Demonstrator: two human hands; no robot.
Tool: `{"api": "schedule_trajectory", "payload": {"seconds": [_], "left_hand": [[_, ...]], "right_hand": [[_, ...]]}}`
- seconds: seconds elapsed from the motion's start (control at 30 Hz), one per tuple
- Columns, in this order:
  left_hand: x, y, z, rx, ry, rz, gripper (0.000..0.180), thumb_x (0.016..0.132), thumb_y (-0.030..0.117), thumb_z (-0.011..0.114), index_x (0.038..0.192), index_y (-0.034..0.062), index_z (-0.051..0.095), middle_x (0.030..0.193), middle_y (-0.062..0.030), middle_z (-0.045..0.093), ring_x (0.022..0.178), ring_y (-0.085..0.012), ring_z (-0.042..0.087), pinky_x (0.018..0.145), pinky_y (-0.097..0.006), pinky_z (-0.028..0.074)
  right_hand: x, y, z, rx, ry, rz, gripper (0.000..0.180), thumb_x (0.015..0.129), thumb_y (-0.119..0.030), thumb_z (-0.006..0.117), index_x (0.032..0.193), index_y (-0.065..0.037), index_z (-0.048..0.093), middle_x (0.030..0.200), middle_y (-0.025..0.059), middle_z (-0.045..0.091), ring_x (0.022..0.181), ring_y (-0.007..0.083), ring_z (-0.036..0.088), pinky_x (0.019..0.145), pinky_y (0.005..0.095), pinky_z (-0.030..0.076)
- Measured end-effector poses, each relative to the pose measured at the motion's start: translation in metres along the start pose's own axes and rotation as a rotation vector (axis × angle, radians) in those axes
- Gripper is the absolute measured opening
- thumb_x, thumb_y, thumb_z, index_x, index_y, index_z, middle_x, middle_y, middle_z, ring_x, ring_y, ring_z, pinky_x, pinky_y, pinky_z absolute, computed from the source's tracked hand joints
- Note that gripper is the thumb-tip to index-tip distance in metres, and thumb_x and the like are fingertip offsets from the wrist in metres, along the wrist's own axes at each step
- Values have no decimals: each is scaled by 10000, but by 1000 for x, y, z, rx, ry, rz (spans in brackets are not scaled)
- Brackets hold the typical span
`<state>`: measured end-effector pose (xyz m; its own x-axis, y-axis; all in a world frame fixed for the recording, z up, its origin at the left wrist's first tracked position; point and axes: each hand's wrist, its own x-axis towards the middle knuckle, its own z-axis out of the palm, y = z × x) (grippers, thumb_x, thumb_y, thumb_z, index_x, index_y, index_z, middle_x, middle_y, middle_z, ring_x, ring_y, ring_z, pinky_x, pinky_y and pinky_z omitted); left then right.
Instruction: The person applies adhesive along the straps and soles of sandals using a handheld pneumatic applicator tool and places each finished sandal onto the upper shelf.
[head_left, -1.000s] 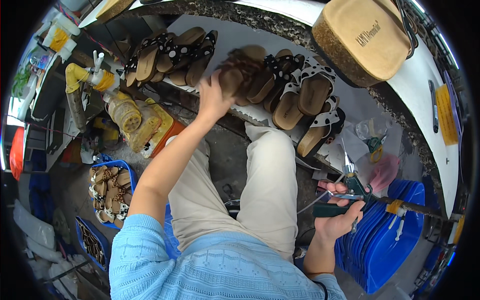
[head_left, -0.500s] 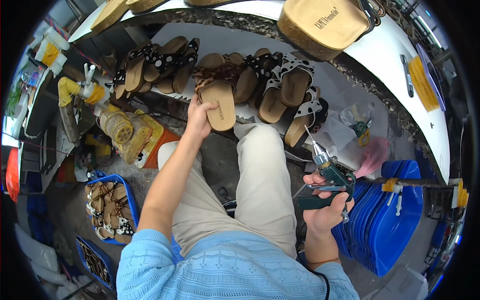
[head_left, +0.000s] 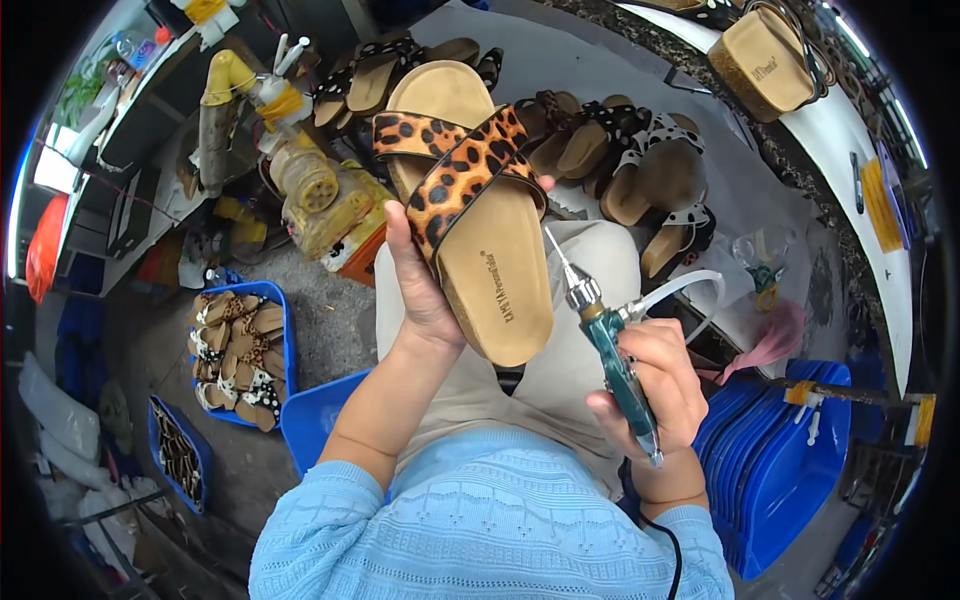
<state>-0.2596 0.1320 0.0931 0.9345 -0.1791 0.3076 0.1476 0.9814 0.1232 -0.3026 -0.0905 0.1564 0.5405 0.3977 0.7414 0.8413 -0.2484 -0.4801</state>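
My left hand (head_left: 425, 300) grips a sandal (head_left: 500, 270) by its sides, with the thumb along the near edge. The sandal has a tan footbed and crossed leopard-print straps, and its footbed faces up. Some fingers are hidden beneath the sole. My right hand (head_left: 665, 380) is wrapped round a green trigger gun (head_left: 618, 365) with a silver collar and a thin needle nozzle. A pale hose runs from the gun. The needle tip points up and left, close to the sandal's right edge but apparently apart from it.
More sandals with dotted straps (head_left: 625, 195) lie on a grey sheet ahead. A blue crate (head_left: 290, 350) of sandals stands on the left, near a yellowed machine (head_left: 310, 190). Stacked blue trays (head_left: 800, 480) are at right. A white bench (head_left: 840, 170) curves along the far right.
My left hand has brought the leopard sandal closer, so it looks larger. The gun in my right hand has turned and moved up and left toward it. The view has shifted.
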Motion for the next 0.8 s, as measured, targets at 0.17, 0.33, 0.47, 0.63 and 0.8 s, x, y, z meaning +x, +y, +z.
{"api": "schedule_trajectory", "payload": {"seconds": [0.17, 0.33, 0.47, 0.63, 0.8], "left_hand": [[-13, -10, 46, 237, 192, 85, 1259, 785, 925, 424, 1491, -109, 291, 1464, -322, 426, 1264, -390, 554, 1123, -456, 438], [-20, -16, 57, 438, 172, 142, 1295, 757, 967, 362, 1492, -98, 306, 1437, -293, 478, 1269, -382, 552, 1085, -465, 462], [-25, -19, 59, 460, 142, 137, 1357, 707, 1004, 352, 1500, -96, 295, 1458, -291, 458, 1294, -392, 530, 1111, -468, 441], [-28, -23, 63, 288, 99, 104, 1418, 666, 1025, 362, 1512, -107, 254, 1514, -301, 385, 1356, -409, 473, 1158, -480, 396], [-29, -25, 58, 291, 102, 90, 1430, 664, 1020, 382, 1512, -121, 236, 1537, -321, 337, 1379, -423, 446, 1173, -493, 377]], "right_hand": [[7, -12, 5, -81, -42, -7, 412, 649, -160, 935, 836, 20, 614, 998, 171, 684, 794, 279, 676, 689, 375, 515], [9, -18, 10, -150, -28, 7, 394, 648, -133, 926, 804, 11, 595, 967, 169, 688, 775, 277, 667, 675, 365, 508], [10, -20, 10, -152, -18, 44, 388, 645, -131, 927, 776, 5, 587, 930, 159, 691, 751, 271, 661, 666, 358, 501], [11, -27, 8, -134, -25, 109, 301, 734, -104, 881, 817, 29, 623, 958, 156, 683, 744, 261, 581, 645, 358, 462], [9, -29, 3, -197, -57, 115, 316, 699, -106, 900, 789, 17, 623, 905, 136, 661, 732, 250, 548, 643, 359, 445]]}}
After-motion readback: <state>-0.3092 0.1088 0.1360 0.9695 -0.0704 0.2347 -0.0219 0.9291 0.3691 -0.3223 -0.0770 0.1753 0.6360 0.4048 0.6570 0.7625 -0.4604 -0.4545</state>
